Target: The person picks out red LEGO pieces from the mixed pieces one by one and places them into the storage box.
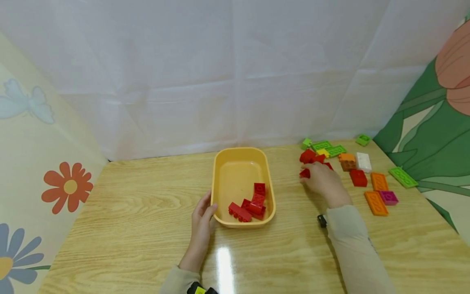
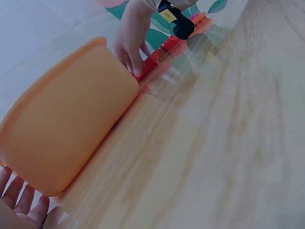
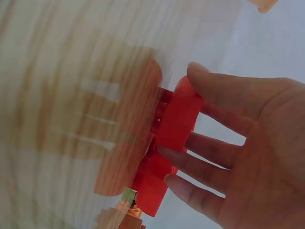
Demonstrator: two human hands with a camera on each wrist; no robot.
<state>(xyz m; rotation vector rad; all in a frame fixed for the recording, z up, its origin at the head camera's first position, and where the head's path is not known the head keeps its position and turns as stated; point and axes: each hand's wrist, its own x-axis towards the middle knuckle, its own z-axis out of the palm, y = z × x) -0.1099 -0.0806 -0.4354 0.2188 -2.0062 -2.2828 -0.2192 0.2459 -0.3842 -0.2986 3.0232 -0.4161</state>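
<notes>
A yellow plastic tray (image 1: 240, 166) sits on the table, with several red building bricks (image 1: 239, 212) inside at its near right. At the tray's left wall my left hand (image 1: 201, 220) holds on, its thumb at the rim and its fingers (image 2: 25, 199) against the outside. To the right of the tray, my right hand (image 1: 324, 181) pinches a red toy brick (image 3: 180, 117) between thumb and fingers. That brick's studded side faces the table in the right wrist view. Another red brick (image 3: 153, 183) lies right beside it, near the fingertips. More red bricks (image 1: 307, 156) lie just beyond the hand.
Green plates (image 1: 335, 151), an orange brick (image 1: 347, 162), a white brick (image 1: 363, 162), a red brick (image 1: 358, 178), orange plates (image 1: 376, 203) and a magenta brick (image 1: 389, 197) lie scattered at the right. A white cloth wall (image 1: 176, 102) closes the back of the table (image 1: 147, 212).
</notes>
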